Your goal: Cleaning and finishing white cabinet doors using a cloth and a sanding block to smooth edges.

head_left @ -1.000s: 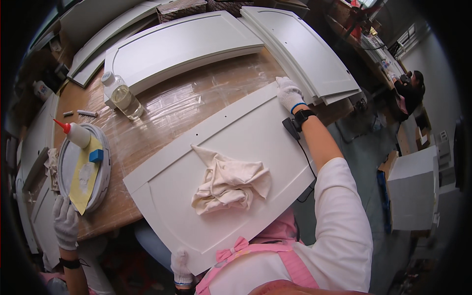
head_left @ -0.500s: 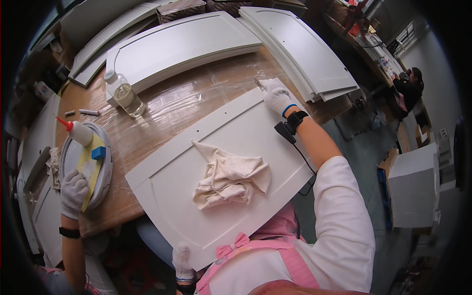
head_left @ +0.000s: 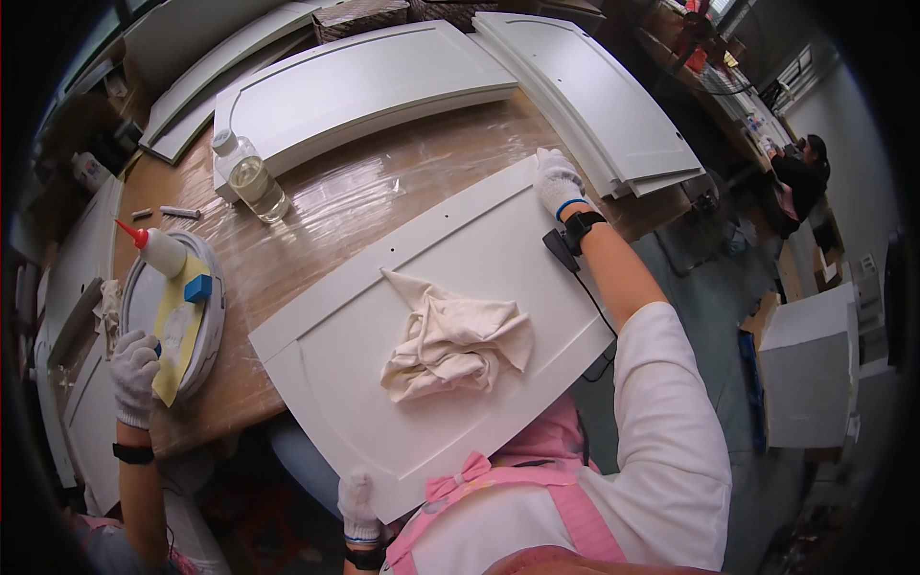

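A white panel (head_left: 326, 402) with a recessed border lies tilted across my lap and the table edge. A crumpled cream cloth (head_left: 460, 345) rests on its face. My right hand (head_left: 559, 182), in a white knit glove, grips the panel's far right corner; its fingertips are partly hidden. At the near left corner, my gloved left hand (head_left: 357, 510) closes on the panel's edge, with the fingers partly out of sight.
On the left, a co-worker's gloved hand (head_left: 134, 379) pinches something blue beside a round lid (head_left: 206, 350) bearing yellow paper, a blue block (head_left: 197, 288) and a red-tipped squeeze bottle (head_left: 163, 251). A clear bottle (head_left: 257, 187) stands before stacked white panels (head_left: 374, 86).
My right hand's fingers have drawn in from beyond the panel's far edge onto its corner. The co-worker's hand has pulled back from the yellow paper, with something blue now showing in its fingers.
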Action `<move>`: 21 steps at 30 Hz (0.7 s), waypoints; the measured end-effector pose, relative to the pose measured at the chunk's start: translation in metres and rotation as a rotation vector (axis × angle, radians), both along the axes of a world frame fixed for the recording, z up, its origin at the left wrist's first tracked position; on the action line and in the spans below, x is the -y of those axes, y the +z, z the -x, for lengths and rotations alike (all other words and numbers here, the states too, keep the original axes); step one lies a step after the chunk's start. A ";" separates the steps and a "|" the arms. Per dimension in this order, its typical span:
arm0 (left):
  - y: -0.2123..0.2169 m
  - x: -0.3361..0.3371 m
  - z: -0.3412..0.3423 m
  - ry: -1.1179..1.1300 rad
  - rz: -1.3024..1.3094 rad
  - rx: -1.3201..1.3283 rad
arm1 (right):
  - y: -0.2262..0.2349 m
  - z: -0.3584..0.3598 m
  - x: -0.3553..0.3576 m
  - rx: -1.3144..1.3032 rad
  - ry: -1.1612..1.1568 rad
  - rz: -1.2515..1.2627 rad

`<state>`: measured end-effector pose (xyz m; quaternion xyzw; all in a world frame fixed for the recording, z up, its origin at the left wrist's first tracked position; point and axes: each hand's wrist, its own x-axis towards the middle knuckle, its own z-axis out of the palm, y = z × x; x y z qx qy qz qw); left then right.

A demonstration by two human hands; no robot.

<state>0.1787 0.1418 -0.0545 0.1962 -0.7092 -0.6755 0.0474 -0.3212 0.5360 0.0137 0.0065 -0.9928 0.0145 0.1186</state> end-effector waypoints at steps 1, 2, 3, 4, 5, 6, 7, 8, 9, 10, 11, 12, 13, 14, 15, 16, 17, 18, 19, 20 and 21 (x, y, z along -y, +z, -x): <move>0.002 -0.002 0.001 0.001 0.001 0.003 | -0.003 -0.003 0.006 0.015 0.037 -0.062; 0.003 -0.004 0.002 0.027 -0.091 0.023 | -0.009 -0.007 0.014 0.029 0.074 -0.124; 0.006 -0.002 -0.008 0.105 -0.166 0.055 | 0.018 -0.035 0.075 0.198 0.009 -0.254; 0.007 -0.004 -0.004 0.091 -0.175 0.048 | 0.018 -0.041 0.076 0.191 -0.005 -0.262; 0.008 -0.006 -0.001 0.051 -0.095 0.015 | 0.012 -0.043 0.075 0.132 0.055 -0.126; 0.012 -0.006 0.000 0.023 -0.012 -0.012 | 0.009 -0.048 0.083 0.077 0.129 0.012; 0.016 -0.005 0.003 0.027 -0.016 -0.011 | 0.006 -0.053 0.090 0.079 0.132 0.007; 0.023 -0.004 0.007 -0.037 -0.036 -0.034 | 0.005 -0.061 0.103 0.069 0.182 0.014; 0.026 -0.002 0.009 -0.101 -0.056 -0.057 | 0.005 -0.069 0.115 0.059 0.232 0.020; 0.025 0.000 0.008 -0.092 -0.059 -0.056 | 0.008 -0.074 0.128 0.060 0.240 0.017; 0.021 0.002 0.006 -0.125 0.005 -0.064 | 0.011 -0.079 0.141 0.139 0.226 0.012; 0.016 0.003 0.004 -0.156 0.069 -0.072 | 0.014 -0.084 0.152 0.218 0.212 0.005; 0.009 0.006 0.002 -0.135 0.068 -0.074 | 0.011 -0.083 0.165 0.230 0.225 0.030; 0.001 0.008 0.001 -0.154 -0.176 -0.050 | 0.009 -0.082 0.176 0.228 0.246 0.025; -0.001 0.008 0.003 -0.183 -0.429 -0.028 | 0.006 -0.081 0.181 0.241 0.251 -0.011; 0.000 0.006 0.003 -0.173 -0.438 -0.032 | 0.003 -0.082 0.185 0.253 0.256 -0.047; 0.005 0.003 0.003 -0.161 -0.392 -0.017 | 0.002 -0.087 0.195 0.256 0.274 -0.057; 0.012 -0.001 0.006 -0.152 -0.345 -0.003 | 0.003 -0.095 0.205 0.249 0.297 -0.059; 0.019 -0.006 0.009 -0.142 -0.299 0.012 | 0.004 -0.102 0.215 0.241 0.321 -0.060; 0.026 -0.010 0.012 -0.128 -0.255 0.027 | 0.011 -0.111 0.229 0.243 0.342 -0.072; 0.030 -0.013 0.014 -0.119 -0.211 0.042 | 0.022 -0.122 0.240 0.262 0.459 0.028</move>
